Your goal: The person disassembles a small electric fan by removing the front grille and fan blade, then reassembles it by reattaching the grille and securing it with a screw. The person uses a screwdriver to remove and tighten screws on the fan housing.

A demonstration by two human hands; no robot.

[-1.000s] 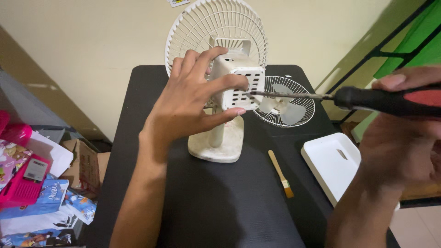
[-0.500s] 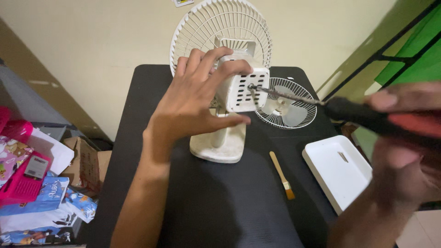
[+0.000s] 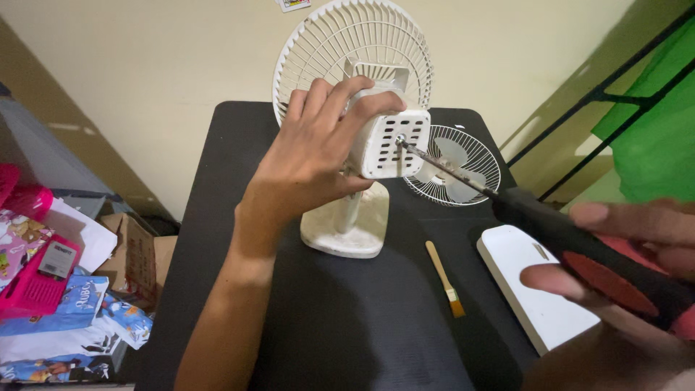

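Cream wall (image 3: 145, 65), black table (image 3: 347, 326), green cloth (image 3: 651, 145).

- Lower left of the frame: a pink box (image 3: 36, 279) with a grey label.
- Under it, a flat blue printed packet (image 3: 79, 300).
- Beside these, an open brown cardboard box (image 3: 141, 253).
- Top edge: 1 small card (image 3: 293, 4) on the wall.
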